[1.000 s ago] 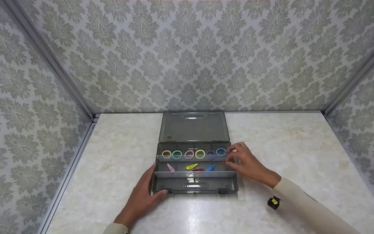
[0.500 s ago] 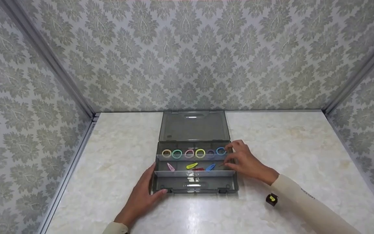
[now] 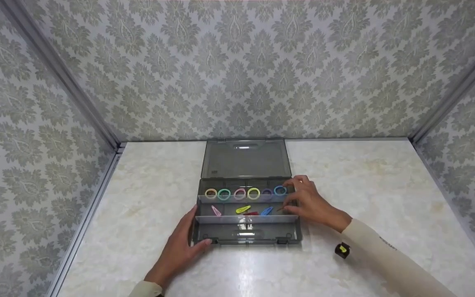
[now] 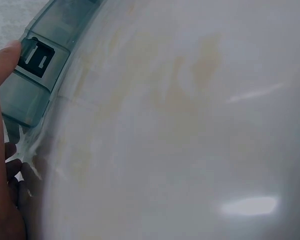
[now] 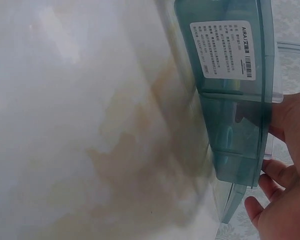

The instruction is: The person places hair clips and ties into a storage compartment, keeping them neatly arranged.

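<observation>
A grey see-through plastic organizer box lies with its lid laid back. My left hand grips its front left corner, thumb on the dark latch, fingers along the side. My right hand reaches over the right end, thumb and forefinger pinching a thin orange-brown piece above the middle compartment, most of it hidden. In that compartment lie pink, yellow, red and blue hair clips. Several coloured hair ties stand in a row behind them.
The box rests on a pale marbled table with patterned walls behind and beside it. A small black block with a yellow mark is beside the right sleeve. A printed label is on the box's end.
My right hand has shifted slightly left and farther into the box with the thin orange-brown piece. The black block has moved along with that arm. My left hand stays at its corner.
</observation>
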The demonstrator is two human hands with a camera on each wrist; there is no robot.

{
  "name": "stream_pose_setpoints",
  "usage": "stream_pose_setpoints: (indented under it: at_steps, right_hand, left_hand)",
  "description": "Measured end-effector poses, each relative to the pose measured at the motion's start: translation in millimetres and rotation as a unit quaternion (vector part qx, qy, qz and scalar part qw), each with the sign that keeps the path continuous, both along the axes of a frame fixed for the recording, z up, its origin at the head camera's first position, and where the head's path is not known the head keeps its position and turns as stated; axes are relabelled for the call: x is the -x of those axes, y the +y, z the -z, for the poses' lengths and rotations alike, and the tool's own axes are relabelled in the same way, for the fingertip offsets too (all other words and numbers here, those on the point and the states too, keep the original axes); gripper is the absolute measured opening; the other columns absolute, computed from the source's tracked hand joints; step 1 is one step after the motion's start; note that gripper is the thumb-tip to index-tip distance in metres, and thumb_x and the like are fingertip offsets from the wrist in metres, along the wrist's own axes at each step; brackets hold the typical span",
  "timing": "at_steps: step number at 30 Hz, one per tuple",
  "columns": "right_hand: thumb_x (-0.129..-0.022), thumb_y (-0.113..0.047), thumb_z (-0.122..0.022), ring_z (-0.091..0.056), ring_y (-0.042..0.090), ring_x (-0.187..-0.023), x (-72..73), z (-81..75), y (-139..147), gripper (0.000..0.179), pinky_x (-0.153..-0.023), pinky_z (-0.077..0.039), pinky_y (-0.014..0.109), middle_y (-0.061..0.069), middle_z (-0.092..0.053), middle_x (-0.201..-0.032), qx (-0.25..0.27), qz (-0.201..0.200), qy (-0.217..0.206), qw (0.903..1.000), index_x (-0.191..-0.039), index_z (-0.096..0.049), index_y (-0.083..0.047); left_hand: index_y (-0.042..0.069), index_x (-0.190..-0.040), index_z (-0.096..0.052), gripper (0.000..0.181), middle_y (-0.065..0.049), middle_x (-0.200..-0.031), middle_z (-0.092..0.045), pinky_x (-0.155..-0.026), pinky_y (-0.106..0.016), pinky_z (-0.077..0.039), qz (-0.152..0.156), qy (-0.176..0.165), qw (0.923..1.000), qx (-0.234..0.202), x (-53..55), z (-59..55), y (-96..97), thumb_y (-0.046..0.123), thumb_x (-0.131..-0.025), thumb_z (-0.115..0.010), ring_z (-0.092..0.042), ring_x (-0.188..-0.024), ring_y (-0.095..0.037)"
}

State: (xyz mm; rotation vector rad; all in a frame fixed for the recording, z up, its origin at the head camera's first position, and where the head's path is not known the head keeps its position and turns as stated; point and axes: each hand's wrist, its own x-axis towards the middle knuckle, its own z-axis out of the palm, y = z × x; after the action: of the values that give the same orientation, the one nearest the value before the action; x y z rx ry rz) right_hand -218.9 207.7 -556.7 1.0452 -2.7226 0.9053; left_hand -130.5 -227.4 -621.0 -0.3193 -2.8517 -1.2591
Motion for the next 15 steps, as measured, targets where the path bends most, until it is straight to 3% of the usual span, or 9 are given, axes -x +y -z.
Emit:
stream_pose_setpoints:
  at_steps: [5,9,15]
  right_hand:
    - [-0.094,-0.013,-0.090,-0.044,0.041,-0.135,0.7,1.9,-1,0.005,-0.110,-0.033,0.073,0.020,-0.063,-0.140,-0.001,0.007,0.003,1.0000,-0.091,-0.087,-0.016]
    - [-0.096,-0.011,-0.088,-0.046,0.040,-0.132,-1.0,5.2,4,0.002,-0.109,-0.033,0.072,0.020,-0.064,-0.138,0.028,0.013,0.007,0.9995,-0.096,-0.087,-0.013]
    - [-0.099,-0.010,-0.084,-0.047,0.040,-0.131,-4.6,4.7,20,0.009,-0.108,-0.039,0.068,0.020,-0.066,-0.137,0.083,0.025,0.010,0.9962,-0.107,-0.086,-0.008]
  left_hand:
    - [0.026,-0.178,-0.021,0.114,-0.007,-0.180,-0.031,-0.134,-0.058,-0.027,-0.003,-0.005,1.0000,-0.005,1.0,-0.2,-0.6,0.066,-0.091,-0.083,-0.032,-0.165,-0.034]
    - [0.025,-0.178,-0.022,0.114,-0.008,-0.179,-0.032,-0.134,-0.058,-0.027,0.002,-0.004,0.9998,-0.017,1.4,-0.9,-0.5,0.063,-0.091,-0.085,-0.032,-0.165,-0.035]
    - [0.020,-0.178,-0.022,0.099,-0.011,-0.181,-0.028,-0.136,-0.059,-0.020,0.013,-0.019,0.9973,-0.069,3.6,-5.3,-4.3,0.048,-0.101,-0.079,-0.026,-0.167,-0.037]
